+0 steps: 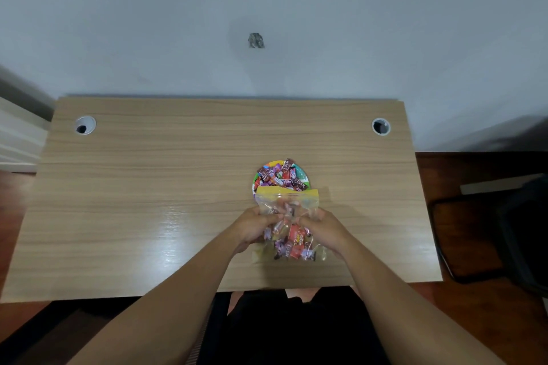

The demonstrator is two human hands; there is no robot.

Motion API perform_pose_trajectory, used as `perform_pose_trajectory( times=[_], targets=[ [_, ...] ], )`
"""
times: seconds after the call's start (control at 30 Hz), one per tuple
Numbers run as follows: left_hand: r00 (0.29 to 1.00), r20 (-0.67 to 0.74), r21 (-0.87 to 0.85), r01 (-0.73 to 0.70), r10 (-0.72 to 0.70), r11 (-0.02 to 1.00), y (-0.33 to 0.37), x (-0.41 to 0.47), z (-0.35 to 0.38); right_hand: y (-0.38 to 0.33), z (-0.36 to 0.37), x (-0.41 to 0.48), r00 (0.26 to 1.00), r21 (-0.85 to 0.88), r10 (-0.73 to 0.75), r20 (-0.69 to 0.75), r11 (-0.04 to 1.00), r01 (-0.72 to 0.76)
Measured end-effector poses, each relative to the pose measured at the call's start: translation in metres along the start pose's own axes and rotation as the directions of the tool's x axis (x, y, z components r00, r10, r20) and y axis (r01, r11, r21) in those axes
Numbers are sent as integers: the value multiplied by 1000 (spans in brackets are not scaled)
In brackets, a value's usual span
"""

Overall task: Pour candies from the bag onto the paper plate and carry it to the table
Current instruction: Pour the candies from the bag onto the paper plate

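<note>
1. The bag [287, 225] is gripped at its middle by both hands: the left hand [257, 224] is closed on its left side and the right hand [321, 228] on its right side, fingers curled into the clear plastic.
2. The bag is held over the desk [148, 187], just in front of the person, with its yellow-edged mouth [287, 193] lying over the near rim of the plate [255, 184].
3. Its long axis runs away from the person, mouth pointing toward the wall, closed end nearest the body.
4. A heap of candies [280, 176] already lies on the plate; many more are seen in the bag's near half.
5. The pouring step is judged to be partly done.
6. To pour well, the closed end should be raised above the mouth, and the mouth kept open and centred over the plate.
7. A slow, shaken flow is advised, since the heap sits close to the far rim and pieces could spill onto the desk.
</note>
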State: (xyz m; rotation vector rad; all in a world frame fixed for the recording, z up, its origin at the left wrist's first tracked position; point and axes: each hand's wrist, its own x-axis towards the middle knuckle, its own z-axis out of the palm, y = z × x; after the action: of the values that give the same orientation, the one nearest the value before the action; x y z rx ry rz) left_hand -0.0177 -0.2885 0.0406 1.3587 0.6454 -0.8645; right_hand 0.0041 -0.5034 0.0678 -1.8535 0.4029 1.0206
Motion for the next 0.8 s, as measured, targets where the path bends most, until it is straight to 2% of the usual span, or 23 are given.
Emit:
perform_pose_trajectory(
  times=[0.17,0.47,0.6,0.8],
  targets=[
    [999,-19,-24,33,-33,999,3,-2,3,7,0,3,999,37,-7,-53,999,9],
    [999,10,-3,43,-43,999,-3,-7,0,17,4,10,998,66,4,-57,998,0],
    [997,52,-55,-46,49,997,0,-19,-2,14,1,3,1000,119,0,-28,993,4],
    [976,-89,-176,-213,200,961,6,-28,-22,-14,1,-10,999,250,-43,-7,967,43]
  ],
)
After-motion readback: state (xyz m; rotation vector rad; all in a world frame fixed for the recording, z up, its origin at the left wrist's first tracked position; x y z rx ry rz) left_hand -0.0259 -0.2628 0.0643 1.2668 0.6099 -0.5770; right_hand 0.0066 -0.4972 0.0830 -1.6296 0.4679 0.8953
